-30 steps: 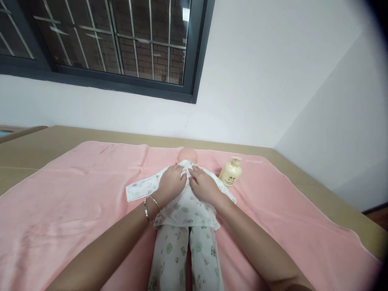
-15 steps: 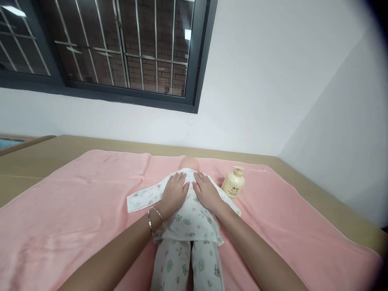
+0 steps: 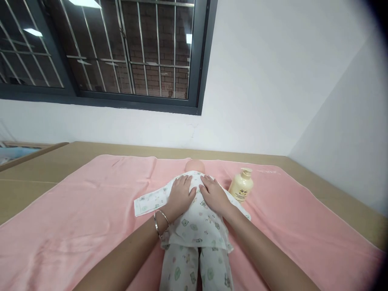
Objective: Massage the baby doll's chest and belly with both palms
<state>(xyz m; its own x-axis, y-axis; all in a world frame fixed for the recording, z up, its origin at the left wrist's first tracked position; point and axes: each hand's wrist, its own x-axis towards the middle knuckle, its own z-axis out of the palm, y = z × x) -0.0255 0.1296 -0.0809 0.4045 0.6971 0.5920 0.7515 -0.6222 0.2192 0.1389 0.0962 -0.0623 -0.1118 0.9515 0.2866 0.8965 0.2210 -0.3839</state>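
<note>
A baby doll lies stretched out on a pink blanket (image 3: 100, 218), its bare round head (image 3: 195, 166) at the far end. It wears a white long-sleeved top (image 3: 201, 228) and matching trousers (image 3: 182, 266), printed with small green figures. My left hand (image 3: 182, 196) rests flat on the upper left of the top, fingers stretched toward the head. Mirroring it, my right hand (image 3: 214, 195) lies flat on the upper right. Both hands are open and hold nothing. One sleeve (image 3: 150, 202) sticks out to the left; the other is partly hidden beneath my right arm.
A pale yellow pump bottle (image 3: 241, 186) stands on the blanket, just right of the doll. The blanket covers a tan padded surface (image 3: 60, 161) that meets a white wall (image 3: 248, 81). A dark-framed barred window (image 3: 145, 52) is above.
The camera view has shifted a little, so the doll, bottle and hands appear slightly farther right and lower. Both hands stay flat on the top in nearly the same places.
</note>
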